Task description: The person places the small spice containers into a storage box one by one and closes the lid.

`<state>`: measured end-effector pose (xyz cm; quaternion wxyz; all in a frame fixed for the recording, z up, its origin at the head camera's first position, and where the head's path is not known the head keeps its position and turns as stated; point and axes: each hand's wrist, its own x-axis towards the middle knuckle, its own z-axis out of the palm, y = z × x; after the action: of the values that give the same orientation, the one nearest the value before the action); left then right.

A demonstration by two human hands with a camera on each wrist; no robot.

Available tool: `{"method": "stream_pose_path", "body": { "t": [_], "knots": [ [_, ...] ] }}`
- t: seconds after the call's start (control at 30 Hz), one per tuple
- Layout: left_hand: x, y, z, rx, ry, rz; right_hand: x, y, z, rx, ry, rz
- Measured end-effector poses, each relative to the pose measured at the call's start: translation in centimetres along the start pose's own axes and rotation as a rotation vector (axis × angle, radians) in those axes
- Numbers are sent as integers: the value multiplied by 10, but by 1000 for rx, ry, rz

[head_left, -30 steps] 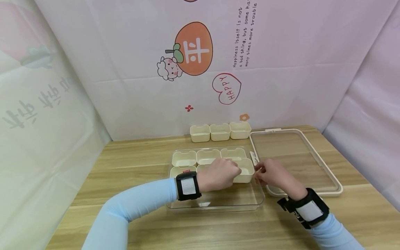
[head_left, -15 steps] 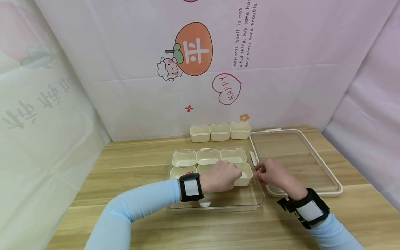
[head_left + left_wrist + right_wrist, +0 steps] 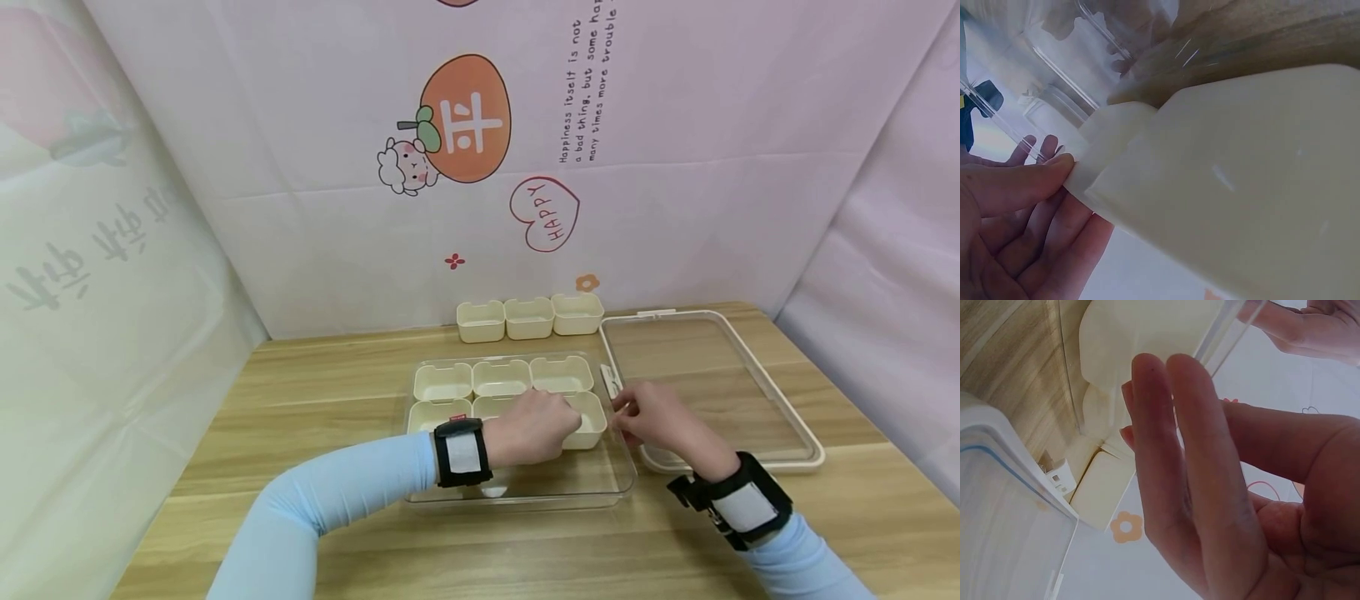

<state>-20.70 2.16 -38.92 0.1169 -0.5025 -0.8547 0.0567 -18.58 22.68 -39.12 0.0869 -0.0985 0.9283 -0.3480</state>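
In the head view a clear plastic box [image 3: 525, 502] holds cream bins in two rows. My left hand [image 3: 534, 427] pinches the rim of the cream bin [image 3: 591, 421] at the right end of the nearer row, thumb on one face and fingers on the other in the left wrist view. The thumb [image 3: 1029, 184] covers part of that rim. At the box's right wall is my right hand [image 3: 660, 421], its fingertips right at the wall. In the right wrist view its fingers [image 3: 1200, 437] are fairly straight, and the thumb lies partly hidden behind them.
Three more cream bins [image 3: 529, 318] stand in a row against the printed cloth at the back. A clear lid with a white frame [image 3: 772, 385] lies right of the box. The wooden table [image 3: 480, 558] extends in front.
The left hand has moved slightly toward the near side with the cream bin, which sits lower and nearer. The bin behind it shows more fully. The right hand stays at the box wall.
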Motion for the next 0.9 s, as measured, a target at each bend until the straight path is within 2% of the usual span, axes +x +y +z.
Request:
{"method": "stream_pose_path", "body": {
  "t": [0.33,0.63,0.9],
  "knots": [
    [-2,2,2,51,22,7,-1,-1,0,-9,13,-20],
    [-1,1,2,20,4,3,-2,-2,0,-66,27,-33],
    [-1,1,3,-12,7,0,-3,-2,0,-69,34,-38]
  ]
}}
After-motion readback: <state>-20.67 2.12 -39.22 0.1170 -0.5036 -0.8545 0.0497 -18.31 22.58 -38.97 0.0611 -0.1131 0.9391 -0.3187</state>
